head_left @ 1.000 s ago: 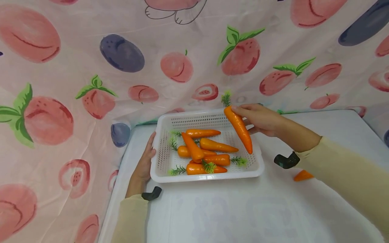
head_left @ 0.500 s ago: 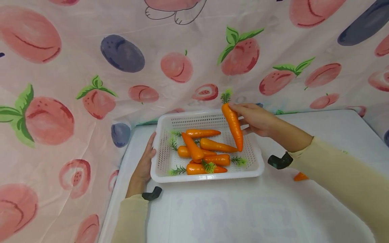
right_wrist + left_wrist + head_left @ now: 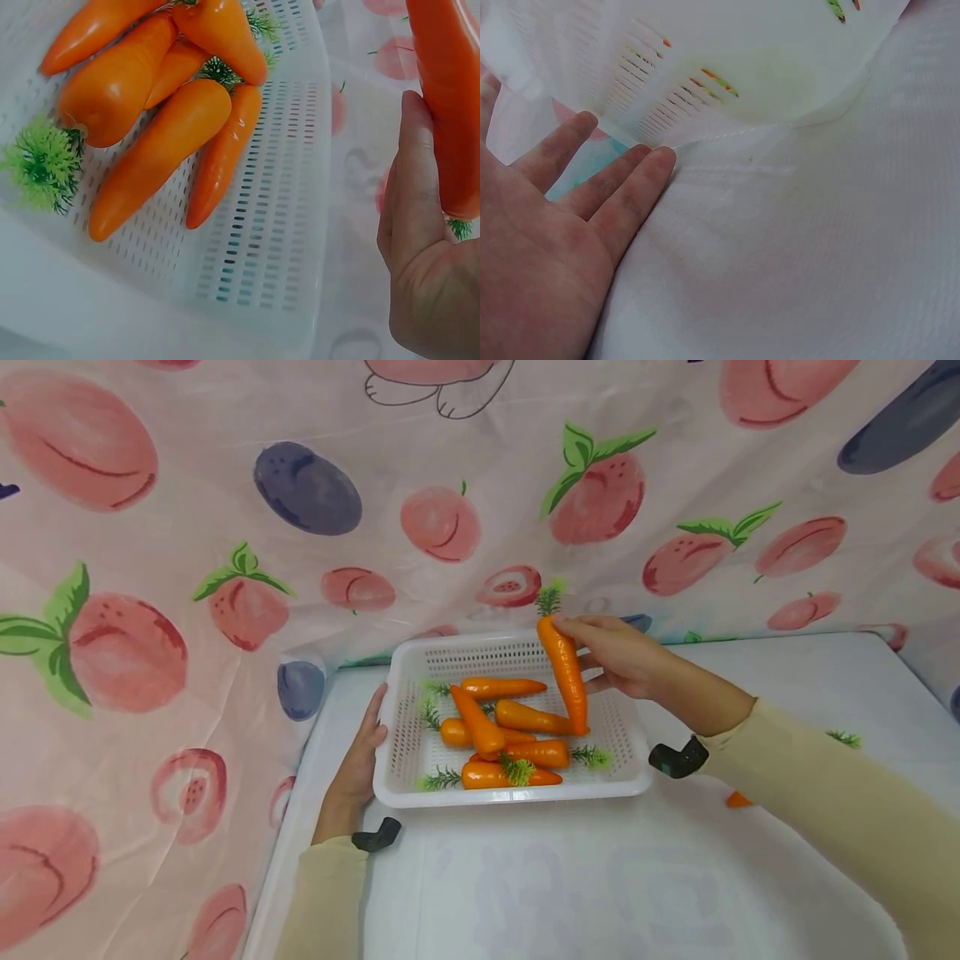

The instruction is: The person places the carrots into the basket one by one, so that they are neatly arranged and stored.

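My right hand (image 3: 621, 653) pinches an orange toy carrot (image 3: 564, 672) near its leafy top, over the right part of a white perforated plastic basket (image 3: 517, 798). The carrot points tip down, and its tip overlaps a lying carrot (image 3: 528, 717) in the head view. Inside the basket lie several more carrots (image 3: 161, 154) with green leaf tufts. At the basket's left side, my left hand (image 3: 354, 768) rests with fingers extended. The left wrist view shows its fingertips (image 3: 662, 159) right at the basket's slotted wall, low near the table.
Under the right sleeve (image 3: 810, 802) lies another carrot on the white table (image 3: 585, 885); its orange tip (image 3: 738, 799) and leaf tuft (image 3: 845, 739) show on either side. A fruit-print cloth (image 3: 450, 460) hangs behind and to the left.
My right hand has moved left with its carrot, further over the basket, and the carrot now hangs more upright. My left hand and the basket have stayed in place.
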Demonstrator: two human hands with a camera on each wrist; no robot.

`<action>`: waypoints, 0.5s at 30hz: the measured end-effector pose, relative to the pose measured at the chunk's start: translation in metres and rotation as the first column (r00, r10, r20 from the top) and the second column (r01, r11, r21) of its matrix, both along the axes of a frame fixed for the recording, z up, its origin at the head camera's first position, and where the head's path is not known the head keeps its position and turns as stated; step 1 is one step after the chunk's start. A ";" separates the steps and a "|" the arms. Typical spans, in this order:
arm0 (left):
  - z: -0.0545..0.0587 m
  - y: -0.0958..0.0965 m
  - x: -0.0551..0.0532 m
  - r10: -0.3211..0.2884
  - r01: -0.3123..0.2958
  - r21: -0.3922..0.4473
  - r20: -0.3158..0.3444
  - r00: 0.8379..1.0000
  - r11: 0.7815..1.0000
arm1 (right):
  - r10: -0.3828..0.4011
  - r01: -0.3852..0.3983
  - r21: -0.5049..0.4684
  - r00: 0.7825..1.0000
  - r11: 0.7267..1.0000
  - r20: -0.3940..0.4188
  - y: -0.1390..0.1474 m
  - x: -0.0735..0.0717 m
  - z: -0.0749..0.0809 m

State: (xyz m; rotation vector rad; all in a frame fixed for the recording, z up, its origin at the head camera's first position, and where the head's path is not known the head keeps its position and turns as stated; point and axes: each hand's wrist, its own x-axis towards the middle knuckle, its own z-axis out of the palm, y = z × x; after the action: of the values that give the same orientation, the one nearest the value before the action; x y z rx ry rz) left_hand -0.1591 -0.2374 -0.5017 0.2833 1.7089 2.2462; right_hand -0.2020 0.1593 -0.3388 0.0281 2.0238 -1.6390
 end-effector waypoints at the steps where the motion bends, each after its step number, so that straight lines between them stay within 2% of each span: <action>1: 0.000 0.000 0.000 0.001 -0.001 0.000 0.003 1.000 1.000 | -0.001 0.001 0.000 1.000 1.000 -0.001 -0.001 0.000 0.000; 15: -0.003 -0.001 -0.001 0.003 -0.003 -0.014 -0.002 1.000 1.000 | 0.010 -0.010 0.007 1.000 1.000 -0.010 -0.008 -0.002 -0.003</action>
State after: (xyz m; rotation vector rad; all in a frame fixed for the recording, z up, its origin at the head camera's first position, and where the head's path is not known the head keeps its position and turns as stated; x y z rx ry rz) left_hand -0.1603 -0.2382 -0.5046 0.2801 1.7263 2.2358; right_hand -0.2045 0.1512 -0.3422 0.0117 2.0339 -1.6292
